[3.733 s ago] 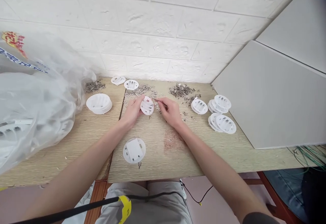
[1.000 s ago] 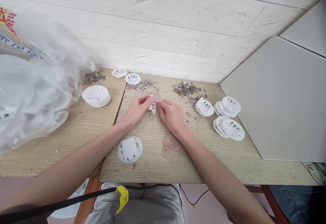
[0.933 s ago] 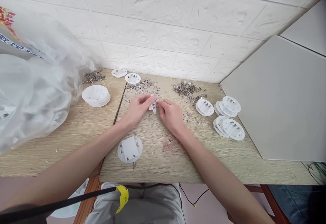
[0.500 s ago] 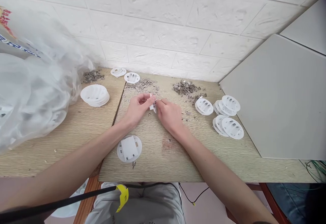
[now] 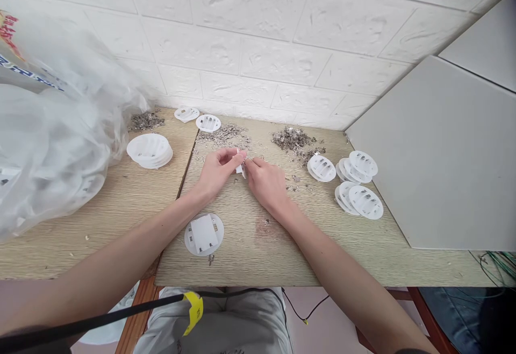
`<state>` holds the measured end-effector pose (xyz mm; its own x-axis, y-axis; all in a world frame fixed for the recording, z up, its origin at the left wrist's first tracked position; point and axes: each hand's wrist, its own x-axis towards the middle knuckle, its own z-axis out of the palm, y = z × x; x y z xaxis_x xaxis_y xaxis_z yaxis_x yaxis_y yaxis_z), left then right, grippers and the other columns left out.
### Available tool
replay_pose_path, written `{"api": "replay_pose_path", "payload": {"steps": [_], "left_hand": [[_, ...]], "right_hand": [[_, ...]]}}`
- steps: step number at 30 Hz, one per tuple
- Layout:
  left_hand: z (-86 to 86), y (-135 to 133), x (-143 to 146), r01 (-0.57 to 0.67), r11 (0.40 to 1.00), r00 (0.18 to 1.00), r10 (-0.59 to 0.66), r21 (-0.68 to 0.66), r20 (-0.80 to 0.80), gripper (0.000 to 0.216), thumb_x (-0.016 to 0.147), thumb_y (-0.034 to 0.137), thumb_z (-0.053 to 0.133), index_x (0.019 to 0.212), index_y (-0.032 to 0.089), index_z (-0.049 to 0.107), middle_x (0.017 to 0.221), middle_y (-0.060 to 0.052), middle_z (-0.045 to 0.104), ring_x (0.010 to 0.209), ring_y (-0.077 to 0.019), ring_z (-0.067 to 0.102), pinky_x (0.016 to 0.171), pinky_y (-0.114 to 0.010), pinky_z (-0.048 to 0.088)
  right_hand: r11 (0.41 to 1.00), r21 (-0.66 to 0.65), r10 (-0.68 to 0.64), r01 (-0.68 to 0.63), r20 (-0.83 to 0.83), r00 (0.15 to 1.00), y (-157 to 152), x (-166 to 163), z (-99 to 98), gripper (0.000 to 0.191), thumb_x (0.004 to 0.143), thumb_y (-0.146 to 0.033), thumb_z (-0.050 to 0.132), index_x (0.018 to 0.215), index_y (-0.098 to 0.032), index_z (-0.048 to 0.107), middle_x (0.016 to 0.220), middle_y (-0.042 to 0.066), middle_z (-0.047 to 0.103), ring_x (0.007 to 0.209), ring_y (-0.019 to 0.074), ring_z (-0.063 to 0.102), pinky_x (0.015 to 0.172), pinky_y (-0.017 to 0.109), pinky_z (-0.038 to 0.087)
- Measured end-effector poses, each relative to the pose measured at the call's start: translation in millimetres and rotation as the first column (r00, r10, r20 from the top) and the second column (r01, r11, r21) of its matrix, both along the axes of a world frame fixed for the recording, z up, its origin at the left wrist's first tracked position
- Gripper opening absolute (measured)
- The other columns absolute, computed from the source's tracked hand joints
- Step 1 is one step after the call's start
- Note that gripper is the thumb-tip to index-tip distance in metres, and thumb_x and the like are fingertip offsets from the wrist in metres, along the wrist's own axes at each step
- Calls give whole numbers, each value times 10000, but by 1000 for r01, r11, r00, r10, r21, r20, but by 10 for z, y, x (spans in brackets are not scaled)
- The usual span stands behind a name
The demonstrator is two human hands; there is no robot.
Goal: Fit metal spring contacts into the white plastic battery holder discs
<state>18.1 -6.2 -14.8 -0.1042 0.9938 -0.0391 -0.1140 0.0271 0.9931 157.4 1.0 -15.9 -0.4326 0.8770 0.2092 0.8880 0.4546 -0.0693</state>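
Observation:
My left hand [image 5: 215, 170] grips a round white plastic battery holder [image 5: 241, 168], held nearly edge-on above the wooden table [image 5: 250, 252]. My right hand [image 5: 266, 182] meets it from the right, its fingertips pinched against the holder's edge; whatever small part it pinches is hidden. Loose small metal contacts [image 5: 226, 135] lie scattered just behind both hands. A second white holder [image 5: 203, 233] lies flat near the front edge, by my left forearm.
A stack of white discs [image 5: 149, 150] and a big clear plastic bag [image 5: 48, 128] fill the left. More metal pieces [image 5: 291, 139] and several finished holders [image 5: 357, 185] lie right. A grey panel [image 5: 439, 155] bounds the right side. Two holders [image 5: 208, 122] sit near the wall.
Since 3.7 s ago the holder has turned from face-on to edge-on between my hands. Over the last second both hands have stayed together, with the view shifting slightly.

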Motion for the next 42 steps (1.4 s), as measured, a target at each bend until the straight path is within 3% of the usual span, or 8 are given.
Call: {"api": "replay_pose_path", "payload": {"steps": [9,17,21,26,30,33,38,42], "left_hand": [[-18,29,-31,63,998,995,-64,21,75,413,706,551,778,845,168,714,844,-49,685,793,-170,612,781,-308,491],[-15,39,-53,128,990,983,-135,62,122,359,747,522,759,826,174,720,830,-43,692,801,-171,621,758,-291,485],[4,50,-83,113,990,981,-125,90,150,368,727,509,780,889,180,745,902,-53,732,884,-192,650,824,-299,482],[96,34,-105,138,985,961,-158,104,228,408,710,434,797,1025,180,744,1020,-80,750,963,-211,667,863,-318,498],[144,8,-132,121,991,984,-127,56,122,386,704,376,781,1025,168,737,943,-62,754,813,-172,667,744,-289,511],[149,0,-149,128,991,992,-129,22,19,310,710,384,760,908,147,735,816,-43,737,685,-142,629,647,-263,492],[126,6,-149,156,985,987,-154,72,-39,310,657,346,809,883,162,705,844,-32,730,722,-143,642,678,-264,506],[91,8,-139,167,977,974,-142,132,-179,264,684,333,791,850,161,679,839,-33,707,725,-149,636,663,-267,494]], "right_hand": [[999,-49,-29,18,-222,975,25,68,-14,315,997,-233,401,970,-202,714,931,60,711,728,174,593,584,290,286],[993,-118,-37,-23,-481,876,73,115,-22,283,982,-258,462,957,-196,737,944,51,749,824,186,649,707,276,406],[986,-140,-30,-86,-668,743,97,122,-49,234,944,-301,529,956,-176,727,942,56,751,829,175,649,738,279,439],[958,-234,-129,-165,-866,484,132,121,-47,226,844,-385,630,872,-164,670,858,42,716,730,144,596,653,263,436],[921,-284,-199,-267,-931,307,117,114,0,299,772,-467,693,794,-177,625,773,21,661,679,129,559,615,258,433],[909,-295,-211,-294,-935,285,94,105,23,330,744,-494,719,752,-184,608,710,3,610,635,116,516,584,257,410],[904,-290,-203,-315,-938,281,86,107,8,322,743,-477,725,735,-188,583,665,-19,546,597,101,466,555,253,379],[889,-266,-157,-373,-942,298,86,116,-9,278,753,-428,722,758,-182,593,701,-6,570,625,111,498,564,257,380]]}}
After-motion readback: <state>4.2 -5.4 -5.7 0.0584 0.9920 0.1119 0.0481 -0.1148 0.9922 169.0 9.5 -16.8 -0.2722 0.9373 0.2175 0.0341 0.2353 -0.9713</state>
